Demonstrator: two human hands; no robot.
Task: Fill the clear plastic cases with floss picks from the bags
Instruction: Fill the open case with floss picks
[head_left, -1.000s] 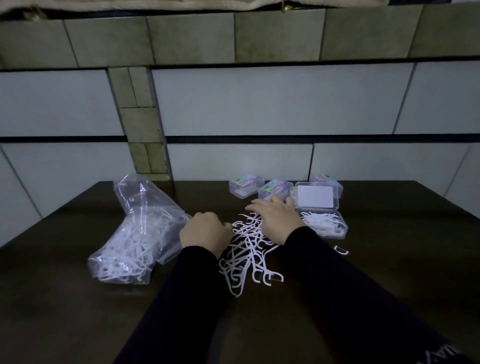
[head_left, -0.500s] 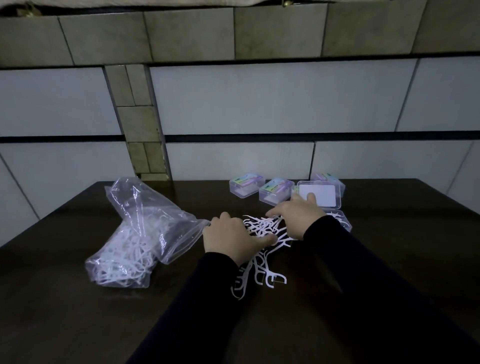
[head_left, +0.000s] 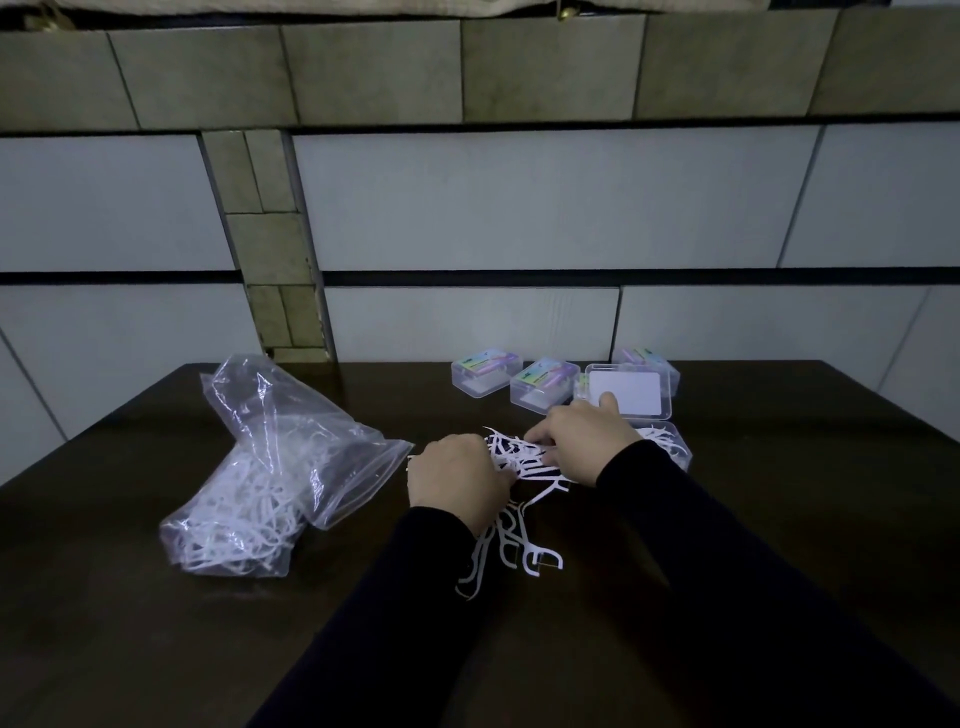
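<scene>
A heap of white floss picks (head_left: 519, 519) lies on the dark table (head_left: 156, 623) in front of me. My left hand (head_left: 457, 478) rests curled on the heap's left side and my right hand (head_left: 582, 436) covers its far right side; both gather picks between them. An open clear case (head_left: 670, 447) with picks in its tray sits just right of my right hand, its lid (head_left: 628, 395) raised behind. A clear zip bag (head_left: 265, 467) holding many picks lies to the left.
Closed clear cases with coloured labels stand at the table's far edge: one (head_left: 485, 371), a second (head_left: 543, 384), and a third (head_left: 647, 361) behind the open lid. A tiled wall (head_left: 467, 208) rises right behind the table.
Both hands have moved to the right and closer together over the heap, bunching picks near the open case. The bag has stayed in place.
</scene>
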